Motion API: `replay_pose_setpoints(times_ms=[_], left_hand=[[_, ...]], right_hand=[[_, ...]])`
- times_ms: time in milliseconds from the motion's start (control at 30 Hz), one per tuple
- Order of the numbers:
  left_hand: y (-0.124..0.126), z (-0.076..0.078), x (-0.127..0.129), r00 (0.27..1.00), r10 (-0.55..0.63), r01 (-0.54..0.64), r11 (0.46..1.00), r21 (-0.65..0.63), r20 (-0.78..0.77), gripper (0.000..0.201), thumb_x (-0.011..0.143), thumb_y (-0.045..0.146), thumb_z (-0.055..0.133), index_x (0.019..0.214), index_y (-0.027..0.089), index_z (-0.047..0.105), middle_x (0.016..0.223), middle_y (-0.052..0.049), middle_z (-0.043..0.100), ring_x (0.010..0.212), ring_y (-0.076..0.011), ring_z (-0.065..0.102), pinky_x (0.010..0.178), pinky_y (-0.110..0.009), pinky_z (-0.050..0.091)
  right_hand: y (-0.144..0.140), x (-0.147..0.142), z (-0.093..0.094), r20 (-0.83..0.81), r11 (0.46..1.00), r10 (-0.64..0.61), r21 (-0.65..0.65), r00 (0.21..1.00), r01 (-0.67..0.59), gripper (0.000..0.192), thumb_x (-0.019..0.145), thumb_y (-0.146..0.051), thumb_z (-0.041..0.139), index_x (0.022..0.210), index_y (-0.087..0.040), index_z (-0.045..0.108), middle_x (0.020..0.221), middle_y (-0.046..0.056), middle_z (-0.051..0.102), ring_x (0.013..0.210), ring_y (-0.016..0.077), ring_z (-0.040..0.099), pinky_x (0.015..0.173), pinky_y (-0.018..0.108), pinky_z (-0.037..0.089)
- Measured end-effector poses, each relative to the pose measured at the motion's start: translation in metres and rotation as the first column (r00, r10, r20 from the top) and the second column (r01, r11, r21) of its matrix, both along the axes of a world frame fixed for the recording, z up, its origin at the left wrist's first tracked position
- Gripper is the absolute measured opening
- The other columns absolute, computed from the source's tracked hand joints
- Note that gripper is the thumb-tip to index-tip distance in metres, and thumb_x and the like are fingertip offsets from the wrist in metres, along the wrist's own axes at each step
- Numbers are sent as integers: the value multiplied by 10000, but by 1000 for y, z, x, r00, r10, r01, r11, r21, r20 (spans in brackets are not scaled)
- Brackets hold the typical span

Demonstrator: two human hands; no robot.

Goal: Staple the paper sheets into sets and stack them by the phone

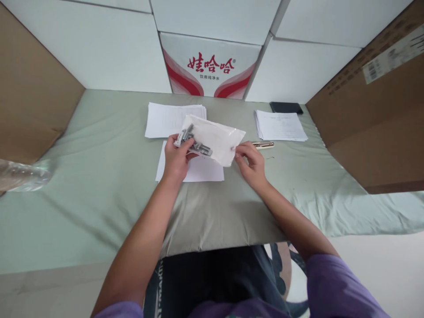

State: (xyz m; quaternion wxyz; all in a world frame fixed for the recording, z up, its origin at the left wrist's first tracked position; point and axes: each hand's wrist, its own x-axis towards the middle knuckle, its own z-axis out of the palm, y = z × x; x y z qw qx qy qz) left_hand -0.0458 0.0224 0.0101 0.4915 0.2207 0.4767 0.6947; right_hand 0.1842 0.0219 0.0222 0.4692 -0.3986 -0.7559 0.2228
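A translucent plastic bag (217,134) hangs tilted above the cloth. Grey metal strips that look like staples (201,148) are gathered at its left end. My left hand (177,157) grips that end, thumb on top over the strips. At the opposite end, my right hand (251,162) has its fingers closed in a pinch at the bag's edge. A sheet of paper (202,172) lies under the bag, partly covered. Just beyond my right hand is a stapler-like tool (264,145), its near end hidden by the fingers.
Behind the bag is a paper stack (165,119); a second stack (281,126) lies at right beside a black phone (286,107). Cardboard boxes (380,119) flank the green cloth (99,176). White cartons (212,66) form the back wall. A clear plastic bottle (24,176) is at far left.
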Motion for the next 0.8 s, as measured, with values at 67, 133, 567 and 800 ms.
replay_pose_setpoints(times_ms=[67,133,567,800], left_hand=[[-1,-1,2,1000,9,-9,1000,11,-17,445,628,269,876,866,263,499,806,36,678,635,-131,672,536,-227,555],[-2,-1,3,999,15,-15,1000,24,-29,447,629,268,877,873,264,502,820,36,674,650,-130,672,549,-230,556],[-7,-1,17,995,95,-96,994,50,23,497,628,319,883,949,253,510,886,22,668,713,-126,662,574,-225,551],[-12,-5,29,994,107,-108,993,54,11,520,643,371,895,977,243,517,930,7,660,789,-137,674,658,-260,585]], right_hand=[[1,-1,-2,-1,1000,7,-21,1000,-7,354,974,-576,536,970,-283,735,894,66,633,774,208,564,729,411,514],[4,-1,-5,-18,998,9,-58,1000,-10,370,968,-591,540,966,-282,743,911,69,633,790,207,571,720,401,508],[4,-2,-8,-179,977,144,-129,973,-168,261,966,-470,612,1047,-270,759,1075,69,619,961,199,590,785,339,489],[5,-7,-22,-338,962,23,-247,941,-113,302,908,-525,673,923,-235,758,890,37,568,784,157,544,667,292,448]])
